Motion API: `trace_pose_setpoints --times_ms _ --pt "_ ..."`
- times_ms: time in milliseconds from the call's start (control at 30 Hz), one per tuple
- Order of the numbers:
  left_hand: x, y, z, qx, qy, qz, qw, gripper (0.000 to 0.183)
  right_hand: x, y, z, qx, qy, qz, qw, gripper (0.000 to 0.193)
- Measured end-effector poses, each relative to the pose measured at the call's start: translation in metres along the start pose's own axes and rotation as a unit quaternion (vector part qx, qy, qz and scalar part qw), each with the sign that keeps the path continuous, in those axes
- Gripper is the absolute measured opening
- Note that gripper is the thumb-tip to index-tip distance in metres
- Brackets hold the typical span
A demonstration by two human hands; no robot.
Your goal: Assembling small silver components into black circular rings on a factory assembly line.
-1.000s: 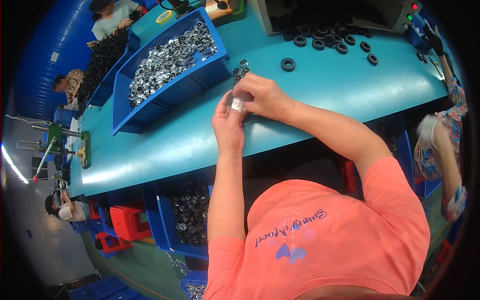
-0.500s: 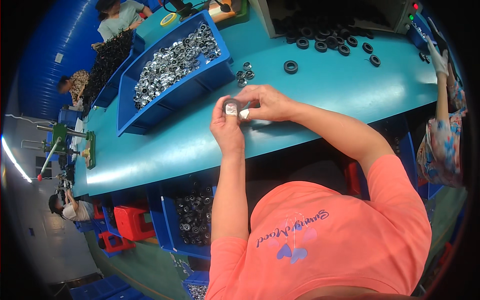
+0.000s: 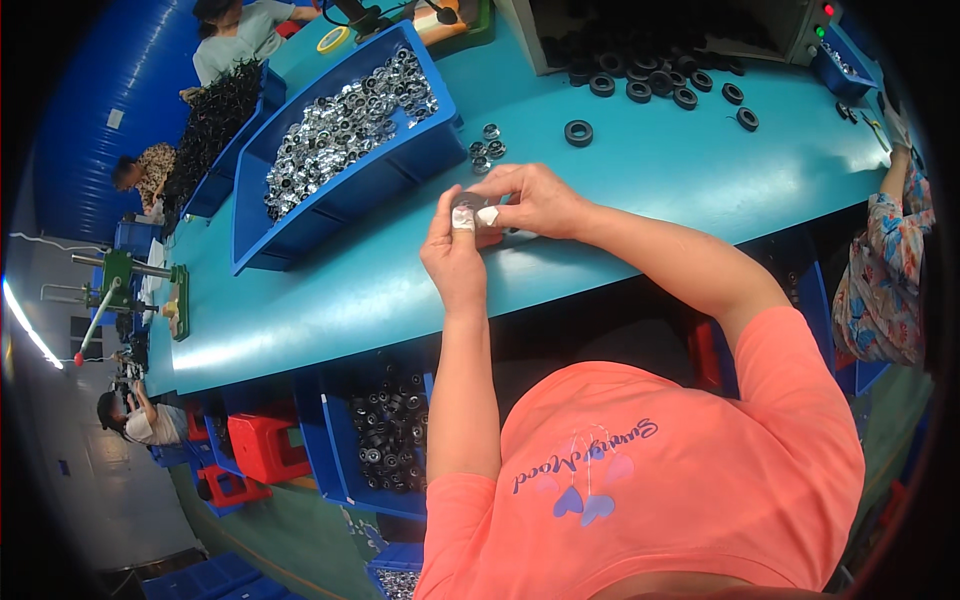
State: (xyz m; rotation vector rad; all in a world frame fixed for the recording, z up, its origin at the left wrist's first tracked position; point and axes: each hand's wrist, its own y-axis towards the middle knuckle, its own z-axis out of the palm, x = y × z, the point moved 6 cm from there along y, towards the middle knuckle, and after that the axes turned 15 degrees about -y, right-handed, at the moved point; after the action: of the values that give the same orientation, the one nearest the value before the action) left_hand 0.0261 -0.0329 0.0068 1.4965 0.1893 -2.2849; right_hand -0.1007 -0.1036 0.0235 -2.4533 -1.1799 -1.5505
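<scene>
Over the teal table, both hands are together with a black rubber ring (image 3: 468,201) between them. My left hand (image 3: 455,245) grips the ring from the near left, its white-taped thumb pressed on it. Closed on the ring's right side is my right hand (image 3: 535,203), its thumb also wrapped in white tape. Fingers hide much of the ring, and I cannot tell if a metal part sits inside it. Just beyond the hands lie several shiny metal wheel hubs (image 3: 488,150). A loose black ring (image 3: 579,133) rests farther right.
A blue bin (image 3: 350,210) of metal hubs stands left, beside a bin of black parts (image 3: 215,130). Black rings (image 3: 650,85) spill from an open box at the back. A green hand press (image 3: 120,280) stands far left. Co-workers sit left; another person (image 3: 885,270) is right.
The ring has tilted flatter between my hands, and the fingers have shifted slightly around it. At the right, the co-worker's gloved hand has drawn back toward the table's edge.
</scene>
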Motion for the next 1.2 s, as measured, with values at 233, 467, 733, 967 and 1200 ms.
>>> trace_pose_setpoints --times_ms 233,467,733,967,1200 --pt "-0.007 -0.005 -0.004 -0.044 0.108 0.030 0.993 0.025 0.018 -0.009 0.001 -0.045 -0.151 -0.064 0.985 0.030" --pt "-0.012 -0.007 0.000 -0.023 0.093 0.049 0.994 0.025 0.013 -0.003 0.003 0.010 -0.015 0.047 0.999 0.030" --pt "-0.009 -0.003 -0.004 -0.004 0.178 0.011 0.984 0.029 -0.003 -0.005 0.013 0.055 0.084 0.120 0.988 0.032" --pt "-0.017 -0.015 0.006 0.132 0.197 0.027 0.971 0.050 -0.015 -0.002 0.018 0.119 0.237 0.210 0.941 0.031" --pt "-0.009 -0.014 -0.002 0.098 0.171 0.034 0.980 0.050 -0.010 -0.001 0.023 0.117 0.255 0.160 0.946 0.040"
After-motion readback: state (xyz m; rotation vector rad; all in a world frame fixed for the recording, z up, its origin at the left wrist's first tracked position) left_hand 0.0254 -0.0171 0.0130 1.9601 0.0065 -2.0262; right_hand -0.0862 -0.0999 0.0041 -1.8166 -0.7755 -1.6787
